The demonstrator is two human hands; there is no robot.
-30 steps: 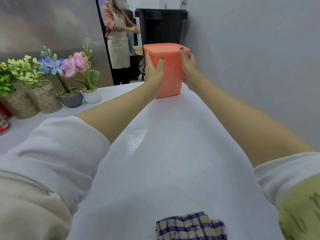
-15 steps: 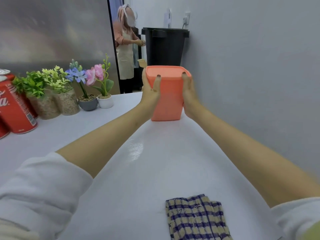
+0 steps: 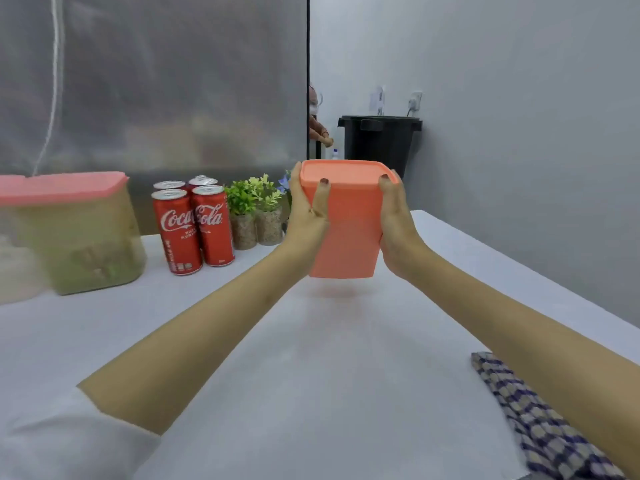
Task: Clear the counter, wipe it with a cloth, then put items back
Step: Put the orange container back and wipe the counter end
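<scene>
The white surface (image 3: 311, 375) runs from under the forearms to a far edge beyond the hands. Its right edge lies against the plain grey wall (image 3: 519, 133), and its back left is closed off by a cloudy grey panel (image 3: 156, 81). The widest open stretch lies below and between the forearms.

Past the far edge stands a black bin (image 3: 379, 140). Far left of the left hand is a clear tub with a pink lid and greenish contents (image 3: 79, 237), and nearer that hand are four red Coca-Cola cans (image 3: 194, 223). Small green plants in pots (image 3: 256, 209) sit just beside the hand. A blue-and-beige checked cloth (image 3: 540, 420) lies under the right forearm.

The orange lidded plastic container (image 3: 346, 230) is clamped between the two hands just above the surface, with a faint shadow beneath it. It is upright with its long axis vertical, lid up and narrower base down. The left hand (image 3: 306, 216) grips its left side with the thumb on the near face. The right hand (image 3: 398, 230) grips its right side the same way.

A second ago the container was farther out, near the far edge. The view has since swung left, so the cans and tub now show. The cloth, then low in the middle, now lies low on the right.
</scene>
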